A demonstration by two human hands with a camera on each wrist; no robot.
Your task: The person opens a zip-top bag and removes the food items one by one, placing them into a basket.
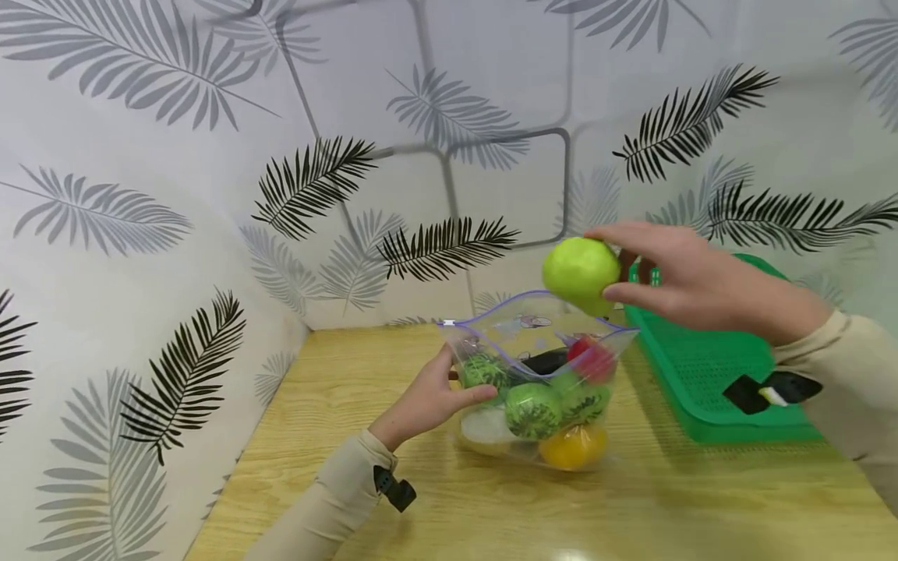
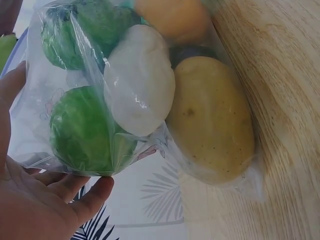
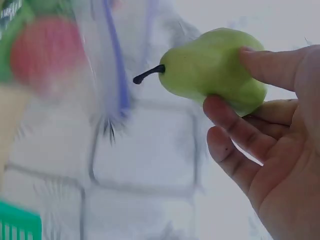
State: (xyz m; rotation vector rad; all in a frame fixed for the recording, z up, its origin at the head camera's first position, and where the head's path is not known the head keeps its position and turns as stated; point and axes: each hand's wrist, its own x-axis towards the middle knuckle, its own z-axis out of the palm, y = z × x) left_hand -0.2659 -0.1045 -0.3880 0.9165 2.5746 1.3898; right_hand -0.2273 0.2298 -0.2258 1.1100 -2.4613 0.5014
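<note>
A green pear with a dark stem is pinched between the thumb and fingers of my right hand, above the bag's mouth. Below it a clear zip bag with a purple seal stands unzipped on the table. Through its plastic show several patterned green balls, a red round item, a yellow-orange one, a white oval one and a potato. My left hand holds the bag's left side, thumb in front, fingers partly hidden behind.
A green plastic basket stands right of the bag, partly behind my right forearm. The wood-grain table meets a leaf-patterned wall covering at the back and left.
</note>
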